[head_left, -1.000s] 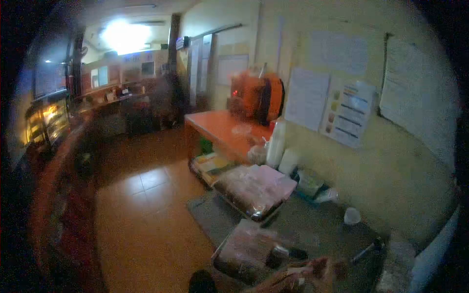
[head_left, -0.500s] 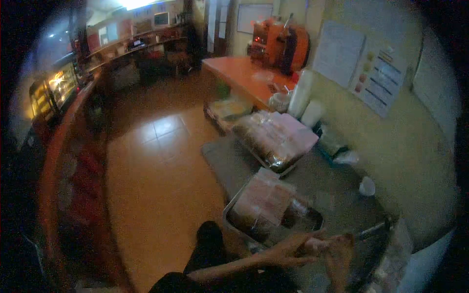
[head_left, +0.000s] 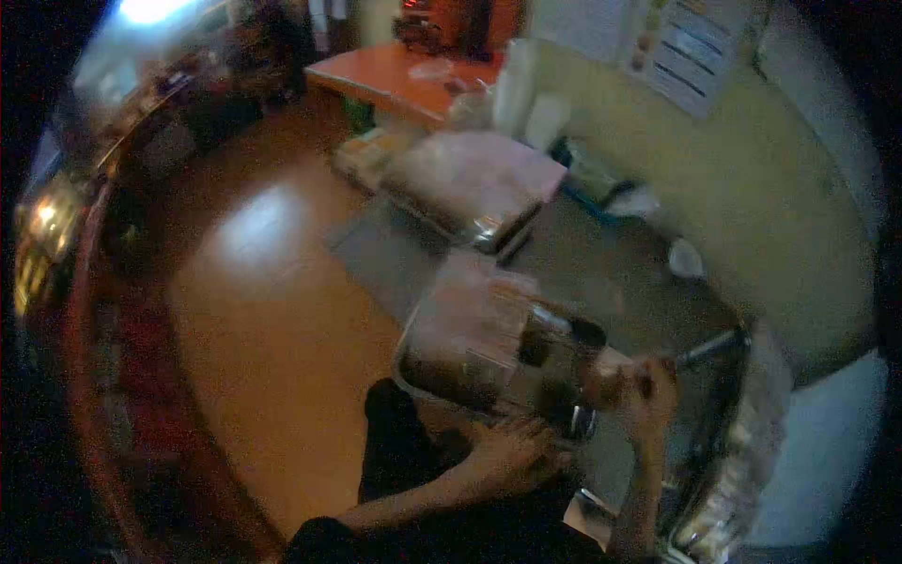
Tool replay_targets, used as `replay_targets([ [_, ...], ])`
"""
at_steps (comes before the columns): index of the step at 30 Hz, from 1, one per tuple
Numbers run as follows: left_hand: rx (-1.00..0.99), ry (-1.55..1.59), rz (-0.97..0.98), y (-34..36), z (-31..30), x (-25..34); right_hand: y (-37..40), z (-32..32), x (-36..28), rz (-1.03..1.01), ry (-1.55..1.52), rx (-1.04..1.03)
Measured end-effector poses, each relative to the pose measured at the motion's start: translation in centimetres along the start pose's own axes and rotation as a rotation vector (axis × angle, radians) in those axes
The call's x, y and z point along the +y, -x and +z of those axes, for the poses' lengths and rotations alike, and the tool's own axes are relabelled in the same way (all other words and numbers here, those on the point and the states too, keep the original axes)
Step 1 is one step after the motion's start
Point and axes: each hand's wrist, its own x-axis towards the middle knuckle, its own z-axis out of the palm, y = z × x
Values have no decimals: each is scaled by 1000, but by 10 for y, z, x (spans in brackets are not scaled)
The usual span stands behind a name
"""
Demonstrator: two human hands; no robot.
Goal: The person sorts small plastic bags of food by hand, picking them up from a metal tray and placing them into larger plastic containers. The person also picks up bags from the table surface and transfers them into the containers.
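A metal tray (head_left: 406, 381) stands on the grey table, holding flat, pinkish and brown wrapped packets (head_left: 474, 310) and some dark pieces. My left hand (head_left: 517, 453) is at the near edge of this tray, its fingers bent but smeared by motion. Whether they grip the rim does not show. My right hand (head_left: 650, 395) is at the tray's right end, fingers closed around a small pinkish-brown thing (head_left: 606, 381) too blurred to name. A shiny, clear piece (head_left: 583, 423) lies between both hands.
Behind stands a second tray heaped with wrapped packets (head_left: 470, 183), then an orange counter (head_left: 395, 75). Along the wall are white stacked cups (head_left: 512, 89) and a small white cup (head_left: 684, 258). A metal bar (head_left: 709, 348) and clear plastic wrapping (head_left: 742, 451) are at right.
My hands, close together before, have moved apart. My right hand has gone up beside the tray; my left hand is at the tray's near edge. The view has turned right and down.
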Motion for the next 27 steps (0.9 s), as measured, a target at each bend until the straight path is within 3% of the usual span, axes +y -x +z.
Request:
replay_targets([
  [3,81,126,146,3,0,0,-2,19,1,65,-152,-243],
  [6,154,41,242,8,4,2,0,51,-2,126,-360,-436],
  [9,209,-61,147,6,-7,6,-8,78,-6,103,-274,-472],
  [12,253,-88,31,3,-7,-1,-15,104,11,51,-385,-358],
  [15,351,-98,91,-9,-7,-2,-17,106,2,-19,-387,-226],
  [18,332,-213,18,-26,-9,4,-20,107,-13,148,-346,-211],
  [21,342,-285,-57,-33,14,-15,-19,110,-11,-41,-325,-146],
  [27,287,-146,-161,-40,13,-15,-16,92,-27,-132,-260,-142],
])
